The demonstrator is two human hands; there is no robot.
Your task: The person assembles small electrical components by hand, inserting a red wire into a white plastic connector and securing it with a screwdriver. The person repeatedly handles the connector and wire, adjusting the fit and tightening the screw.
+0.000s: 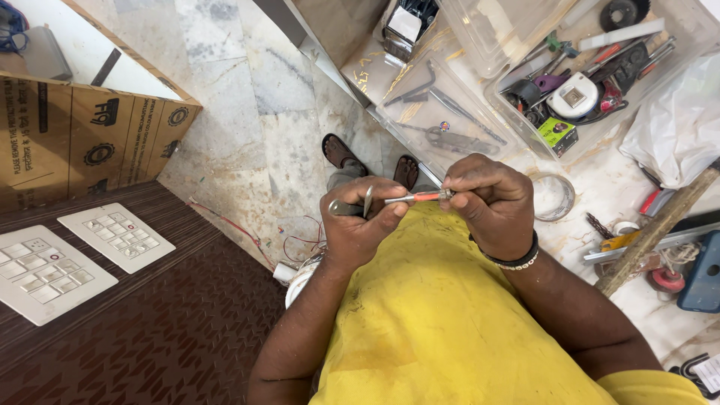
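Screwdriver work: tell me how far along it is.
Done, apparently: two white switch plates lie set aside on the brown surface. In hand: the left hand grips a grey metal part, the right hand sets the red screwdriver to it. Left: unclear; loose red wires lie on the floor.
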